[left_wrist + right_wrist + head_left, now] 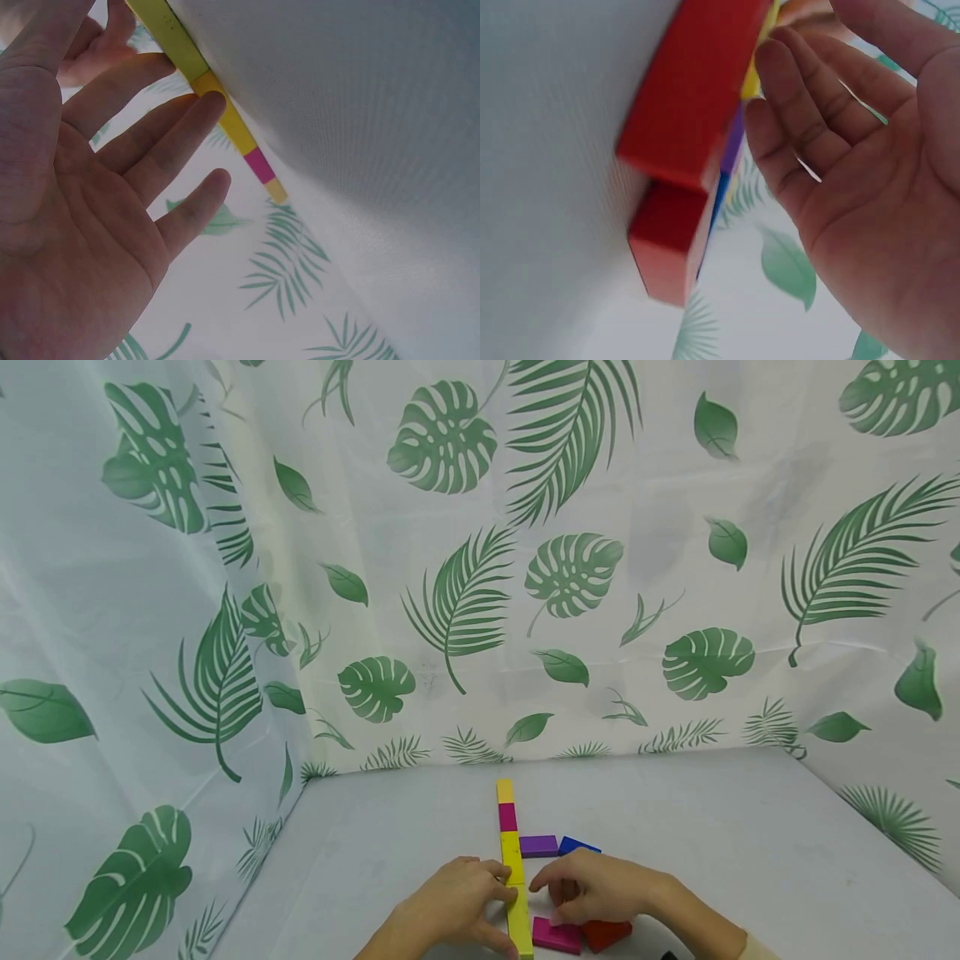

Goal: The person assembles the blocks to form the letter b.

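A straight row of blocks runs away from me in the head view: yellow blocks [518, 914] nearer, a magenta block [507, 817], then an orange-yellow block [505, 791] at the far end. My left hand [453, 902] lies along the row's left side, fingertips touching the yellow blocks. Its fingers are spread and slightly bent in the left wrist view. Right of the row, my right hand [600, 887] hovers with loosely bent fingers and nothing visible in its grasp. Its thumb is over a loose magenta block [557, 937]; I cannot tell whether they touch.
A purple block [538, 847] lies right of the row, with a blue block [580, 844] beside it, partly behind my right hand. Red blocks [694, 90] show close up in the right wrist view. A leaf-print curtain [465, 610] surrounds the pale tabletop [712, 827].
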The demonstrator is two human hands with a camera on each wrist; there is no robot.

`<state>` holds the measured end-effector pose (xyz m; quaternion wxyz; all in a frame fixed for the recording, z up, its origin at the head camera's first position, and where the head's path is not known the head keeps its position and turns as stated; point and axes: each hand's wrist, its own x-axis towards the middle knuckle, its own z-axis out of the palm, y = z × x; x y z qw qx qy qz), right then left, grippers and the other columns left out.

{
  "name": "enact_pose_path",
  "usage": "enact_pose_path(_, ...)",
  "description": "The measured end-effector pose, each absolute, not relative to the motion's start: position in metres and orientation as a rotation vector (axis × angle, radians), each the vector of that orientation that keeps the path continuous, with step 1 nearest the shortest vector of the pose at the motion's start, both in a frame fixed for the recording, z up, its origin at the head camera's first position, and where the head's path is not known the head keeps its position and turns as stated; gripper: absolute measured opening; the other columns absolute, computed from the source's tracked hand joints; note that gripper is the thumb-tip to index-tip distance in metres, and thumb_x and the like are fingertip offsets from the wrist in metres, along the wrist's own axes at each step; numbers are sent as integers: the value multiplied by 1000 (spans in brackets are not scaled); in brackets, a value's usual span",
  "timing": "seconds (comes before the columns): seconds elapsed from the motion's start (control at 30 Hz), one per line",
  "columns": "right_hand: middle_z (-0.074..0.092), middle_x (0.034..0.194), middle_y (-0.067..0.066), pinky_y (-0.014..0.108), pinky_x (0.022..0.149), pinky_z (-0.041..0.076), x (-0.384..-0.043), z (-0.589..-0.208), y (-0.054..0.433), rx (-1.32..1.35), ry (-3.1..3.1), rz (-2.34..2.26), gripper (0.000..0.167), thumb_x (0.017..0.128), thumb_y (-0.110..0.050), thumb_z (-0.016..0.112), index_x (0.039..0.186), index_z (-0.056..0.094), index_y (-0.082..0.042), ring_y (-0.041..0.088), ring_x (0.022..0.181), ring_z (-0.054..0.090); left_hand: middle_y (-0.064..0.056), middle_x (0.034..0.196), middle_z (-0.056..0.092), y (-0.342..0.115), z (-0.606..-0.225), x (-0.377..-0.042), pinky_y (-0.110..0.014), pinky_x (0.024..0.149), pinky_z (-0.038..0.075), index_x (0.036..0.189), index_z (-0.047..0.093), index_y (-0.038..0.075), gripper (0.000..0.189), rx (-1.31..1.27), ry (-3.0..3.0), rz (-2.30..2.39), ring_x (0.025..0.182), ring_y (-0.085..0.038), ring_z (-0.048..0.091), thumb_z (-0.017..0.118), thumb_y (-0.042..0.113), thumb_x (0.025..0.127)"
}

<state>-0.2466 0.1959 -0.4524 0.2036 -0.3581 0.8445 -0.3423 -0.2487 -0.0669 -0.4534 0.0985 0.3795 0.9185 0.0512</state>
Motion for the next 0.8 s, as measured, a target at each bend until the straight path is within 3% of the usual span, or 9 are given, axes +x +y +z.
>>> enact_pose_path(0.17, 68, 92, -13, 22, 76, 57, -254, -442, 206, -999, 2441, -1026, 29, 99, -23, 72, 127, 72, -15, 4, 84, 62, 12, 134, 69, -68, -452, -249, -41, 111, 51, 127, 75, 37, 63, 1165, 2732, 131, 123, -5, 61, 79, 72, 75)
enact_pose_path(0.43, 71, 98, -14, 25, 79, 58, -261, -432, 228, -968, 2657, -1060, 26, 100, -32, 71, 124, 73, -23, 5, 90, 63, 13, 130, 71, -70, -454, -250, -41, 111, 51, 124, 77, 36, 63, 1158, 2740, 151, 125, -5, 61, 75, 76, 76)
enact_pose_path(0.8, 70, 99, -13, 25, 79, 58, -262, -432, 234, -936, 2716, -1080, 25, 99, -33, 72, 121, 74, -21, 4, 91, 61, 10, 131, 70, -71, -448, -249, -39, 104, 55, 122, 78, 35, 58, 1197, 2836, 133, 119, -9, 64, 70, 76, 82)
